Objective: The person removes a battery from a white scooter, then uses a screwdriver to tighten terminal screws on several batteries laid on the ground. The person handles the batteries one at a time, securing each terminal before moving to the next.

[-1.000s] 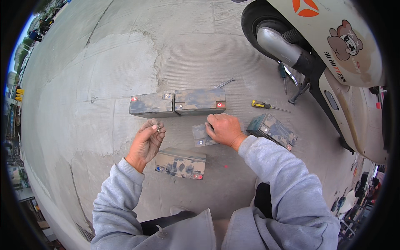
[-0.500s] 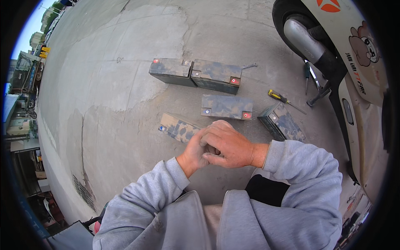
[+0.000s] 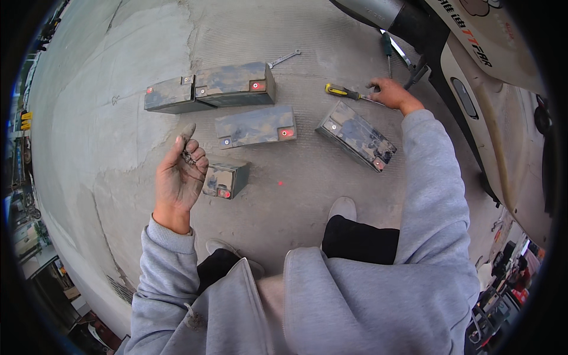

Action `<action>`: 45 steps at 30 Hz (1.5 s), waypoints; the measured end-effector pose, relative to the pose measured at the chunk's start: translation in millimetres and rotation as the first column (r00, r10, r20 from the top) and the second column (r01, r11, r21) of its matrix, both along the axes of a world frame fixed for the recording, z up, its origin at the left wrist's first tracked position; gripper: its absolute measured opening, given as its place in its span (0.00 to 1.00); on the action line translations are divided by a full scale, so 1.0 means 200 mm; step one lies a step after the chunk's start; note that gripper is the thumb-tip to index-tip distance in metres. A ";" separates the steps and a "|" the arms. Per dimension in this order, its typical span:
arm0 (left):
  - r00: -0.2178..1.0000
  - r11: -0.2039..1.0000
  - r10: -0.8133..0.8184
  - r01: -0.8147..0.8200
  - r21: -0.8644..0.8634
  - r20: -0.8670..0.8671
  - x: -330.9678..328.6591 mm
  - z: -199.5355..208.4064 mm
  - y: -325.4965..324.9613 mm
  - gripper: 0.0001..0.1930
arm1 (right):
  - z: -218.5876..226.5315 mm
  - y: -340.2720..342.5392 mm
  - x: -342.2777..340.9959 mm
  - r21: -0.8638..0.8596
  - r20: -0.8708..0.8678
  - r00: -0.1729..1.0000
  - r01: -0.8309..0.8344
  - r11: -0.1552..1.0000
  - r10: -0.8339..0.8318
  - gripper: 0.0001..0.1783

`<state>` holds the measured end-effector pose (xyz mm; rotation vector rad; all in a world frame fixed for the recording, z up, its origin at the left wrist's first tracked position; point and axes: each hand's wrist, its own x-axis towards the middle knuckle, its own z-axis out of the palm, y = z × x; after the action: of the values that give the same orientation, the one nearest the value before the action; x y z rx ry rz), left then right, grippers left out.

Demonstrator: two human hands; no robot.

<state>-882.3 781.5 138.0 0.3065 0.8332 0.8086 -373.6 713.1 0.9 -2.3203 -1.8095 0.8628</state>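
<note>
Together earlier, the hands are now apart: left hand (image 3: 182, 173) curled around small metal bits (image 3: 188, 157), right hand (image 3: 393, 94) over the screwdriver (image 3: 342, 90) at one o'clock, grip unclear. The screwdriver lies ten-to-four, shaft toward four.

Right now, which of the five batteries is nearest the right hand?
The rightmost battery, set aslant near the yellow-handled screwdriver; the other four lie farther left.

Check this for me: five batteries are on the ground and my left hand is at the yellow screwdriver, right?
Wrong hand: in the head view, your right hand, not your left hand, is at the yellow screwdriver. Five batteries are on the ground.
</note>
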 end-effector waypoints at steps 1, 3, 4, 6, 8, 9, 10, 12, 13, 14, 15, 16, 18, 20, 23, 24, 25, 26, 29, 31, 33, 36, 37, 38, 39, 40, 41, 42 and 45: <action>0.998 0.998 0.059 -0.060 -0.030 -0.036 -0.02 0.01 0.00 0.22 | -0.05 0.02 0.00 -0.055 -0.001 1.000 -0.016 0.998 0.016 0.25; 0.994 0.996 0.088 -0.088 -0.006 -0.060 -0.06 0.03 -0.01 0.25 | -0.14 0.10 -0.04 -0.113 -0.041 0.997 -0.076 0.991 0.071 0.27; 0.990 0.993 0.121 -0.121 0.012 -0.069 -0.10 0.06 -0.01 0.27 | -0.17 0.15 -0.06 -0.112 -0.074 0.991 -0.115 0.987 0.107 0.28; 0.982 0.985 0.169 -0.167 0.034 -0.089 -0.15 0.10 -0.01 0.26 | -0.22 0.27 -0.10 -0.116 -0.071 0.980 -0.195 0.974 0.188 0.29; 0.966 0.973 0.231 -0.227 0.051 -0.116 -0.19 0.13 -0.03 0.25 | -0.26 0.35 -0.15 -0.167 -0.055 0.970 -0.243 0.956 0.237 0.29; 0.963 0.969 0.245 -0.239 0.061 -0.109 -0.21 0.15 -0.03 0.22 | -0.29 0.38 -0.17 -0.215 -0.049 0.967 -0.253 0.943 0.248 0.29; 0.946 0.959 0.285 -0.278 0.061 -0.157 -0.23 0.16 -0.04 0.21 | -0.31 0.40 -0.18 -0.228 -0.030 0.963 -0.268 0.936 0.269 0.29; 0.919 0.944 0.330 -0.324 0.065 -0.217 -0.27 0.19 -0.07 0.19 | -0.35 0.42 -0.21 -0.265 0.019 0.957 -0.273 0.925 0.288 0.30; 0.912 0.937 0.347 -0.346 0.046 -0.219 -0.29 0.20 -0.07 0.17 | -0.37 0.43 -0.21 -0.273 0.017 0.945 -0.309 0.911 0.325 0.29; 0.911 0.940 0.340 -0.336 0.058 -0.233 -0.31 0.21 -0.08 0.16 | -0.38 0.44 -0.21 -0.256 0.010 0.937 -0.336 0.907 0.350 0.28; 0.902 0.938 0.343 -0.342 0.051 -0.263 -0.33 0.21 -0.09 0.15 | -0.39 0.45 -0.21 -0.249 0.014 0.928 -0.358 0.900 0.373 0.28; 0.892 0.937 0.344 -0.348 0.042 -0.293 -0.35 0.22 -0.11 0.14 | -0.39 0.45 -0.20 -0.256 0.020 0.913 -0.389 0.885 0.408 0.27; 0.878 0.936 0.339 -0.352 0.026 -0.339 -0.39 0.24 -0.14 0.12 | -0.34 0.48 -0.19 -0.246 0.031 0.926 -0.357 0.901 0.375 0.26; 0.865 0.943 0.315 -0.331 0.027 -0.391 -0.45 0.27 -0.16 0.10 | -0.24 0.50 -0.20 -0.102 0.035 0.940 -0.335 0.937 0.340 0.26; 0.856 0.970 0.234 -0.239 0.048 -0.461 -0.55 0.30 -0.20 0.08 | 0.04 0.51 -0.28 0.152 -0.046 0.968 -0.239 0.959 0.249 0.26; 0.843 0.976 0.199 -0.215 0.027 -0.500 -0.58 0.30 -0.21 0.09 | 0.16 0.49 -0.32 0.272 -0.054 0.955 -0.265 0.925 0.290 0.25; 0.841 0.984 0.163 -0.178 0.020 -0.516 -0.61 0.31 -0.20 0.10 | 0.28 0.47 -0.37 0.406 -0.071 0.944 -0.267 0.874 0.322 0.23; 0.820 0.987 0.132 -0.160 -0.002 -0.557 -0.64 0.31 -0.20 0.11 | 0.39 0.44 -0.43 0.439 -0.138 0.952 -0.187 0.879 0.272 0.22; 0.819 0.995 0.035 -0.082 -0.057 -0.573 -0.70 0.32 -0.23 0.11 | 0.69 0.34 -0.62 0.532 -0.460 0.858 0.062 0.844 0.227 0.21; 0.827 0.995 -0.042 -0.019 -0.102 -0.561 -0.72 0.31 -0.24 0.11 | 0.84 0.30 -0.71 0.468 -0.708 0.669 0.205 0.859 0.226 0.22; 0.840 0.993 -0.081 0.022 -0.115 -0.537 -0.73 0.29 -0.25 0.09 | 0.91 0.25 -0.81 0.382 -0.878 0.407 0.276 0.882 0.253 0.25; 0.889 0.981 -0.189 0.153 -0.120 -0.417 -0.72 0.22 -0.22 0.08 | 0.98 0.11 -0.94 0.300 -0.938 0.260 0.272 0.914 0.231 0.31; 0.903 0.972 -0.234 0.206 -0.117 -0.360 -0.72 0.18 -0.21 0.08 | 1.01 0.06 -0.98 0.303 -0.928 0.298 0.265 0.915 0.221 0.31; 0.915 0.968 -0.251 0.229 -0.108 -0.316 -0.72 0.14 -0.19 0.08 | 1.03 0.01 -1.02 0.278 -0.930 0.309 0.242 0.930 0.198 0.32; 0.925 0.964 -0.265 0.248 -0.096 -0.271 -0.72 0.10 -0.17 0.08 | 1.06 -0.03 -1.06 0.271 -0.929 0.321 0.243 0.931 0.187 0.32; 0.927 0.961 -0.275 0.255 -0.109 -0.256 -0.72 0.06 -0.16 0.08 | 1.09 -0.07 -1.09 0.289 -0.915 0.356 0.248 0.925 0.191 0.32; 0.936 0.960 -0.279 0.268 -0.079 -0.217 -0.73 0.02 -0.15 0.08 | 1.12 -0.09 -1.13 0.289 -0.908 0.375 0.245 0.925 0.185 0.31; 0.941 0.961 -0.276 0.268 -0.067 -0.198 -0.74 -0.02 -0.14 0.08 | 1.15 -0.12 -1.16 0.275 -0.911 0.375 0.243 0.930 0.172 0.31; 0.955 0.965 -0.264 0.260 -0.044 -0.135 -0.78 -0.12 -0.13 0.08 | 1.25 -0.16 -1.30 0.254 -0.906 0.402 0.268 0.930 0.131 0.31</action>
<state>-1038.2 755.3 114.7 0.4448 0.9107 0.5318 -632.9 681.6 251.5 -1.1651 -1.1628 1.2865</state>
